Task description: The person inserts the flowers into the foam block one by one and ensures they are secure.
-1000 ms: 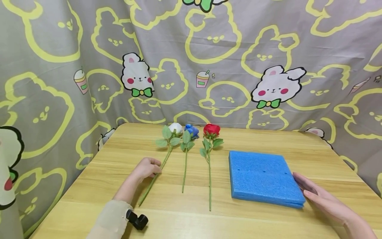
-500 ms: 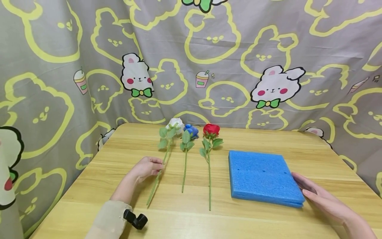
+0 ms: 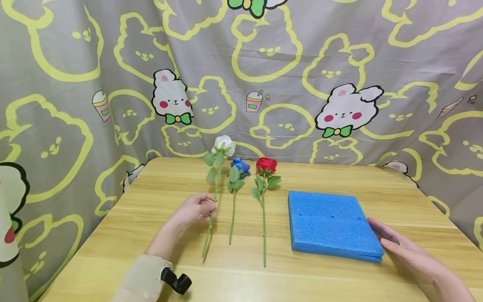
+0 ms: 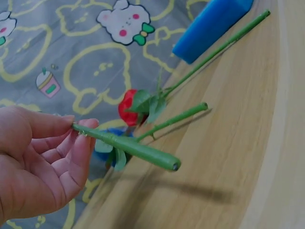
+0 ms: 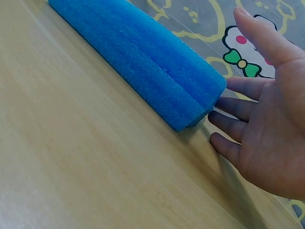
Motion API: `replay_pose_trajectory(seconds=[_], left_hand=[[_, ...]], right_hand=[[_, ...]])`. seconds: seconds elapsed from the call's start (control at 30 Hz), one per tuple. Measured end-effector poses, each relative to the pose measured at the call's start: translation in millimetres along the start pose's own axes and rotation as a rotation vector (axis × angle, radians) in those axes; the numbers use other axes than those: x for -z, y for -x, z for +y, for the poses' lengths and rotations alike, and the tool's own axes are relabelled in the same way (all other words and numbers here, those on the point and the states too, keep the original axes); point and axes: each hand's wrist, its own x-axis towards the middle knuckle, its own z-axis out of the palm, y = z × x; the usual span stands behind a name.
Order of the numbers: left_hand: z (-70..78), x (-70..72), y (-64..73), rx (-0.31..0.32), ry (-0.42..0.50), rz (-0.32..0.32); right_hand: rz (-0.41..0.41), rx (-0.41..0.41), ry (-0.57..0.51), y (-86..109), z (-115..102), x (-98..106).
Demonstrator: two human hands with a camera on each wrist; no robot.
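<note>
My left hand point(image 3: 196, 208) pinches the green stem of a white rose point(image 3: 223, 146) between thumb and fingers. In the left wrist view the cut end of that stem point(image 4: 147, 153) points out over the table, raised off it. At the right, my right hand point(image 3: 405, 249) rests its straight fingertips against the right side of a blue foam block point(image 3: 332, 222). The right wrist view has the thumb held up, apart from the foam. A blue rose point(image 3: 240, 167) and a red rose point(image 3: 266, 165) lie side by side between the white rose and the foam.
Everything lies on a wooden table point(image 3: 151, 180). A grey curtain point(image 3: 279, 63) with cartoon prints hangs behind the table and at its sides. Small holes run in a row across the foam's top. A black camera mount point(image 3: 176, 281) is strapped to the left forearm.
My left hand has taken hold of the white rose, lifted it from the table and moved it a little to the right, more upright. The right hand and foam have stayed put.
</note>
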Motion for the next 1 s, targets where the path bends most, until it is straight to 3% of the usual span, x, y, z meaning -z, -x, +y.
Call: replay_pose_trajectory(seconds=[0.27,0.73,0.87,1.0], left_hand=[[7.1,-8.8,-2.8,-0.009,-0.029,-0.021],[21.2,-24.4,-3.2,-0.019,0.015,-0.106],[24.3,-30.4,-4.8,-0.048,-0.006,-0.102],[26.9,-37.1,-8.8,-0.079,-0.05,-0.057]], right_hand=[[0.018,-0.032,0.011,0.1,-2,-2],[0.028,0.023,0.031,-0.7,2,-1],[0.024,-0.002,0.02,-1.0,0,-1],[0.023,-0.022,0.013,-1.4,-1,-1]])
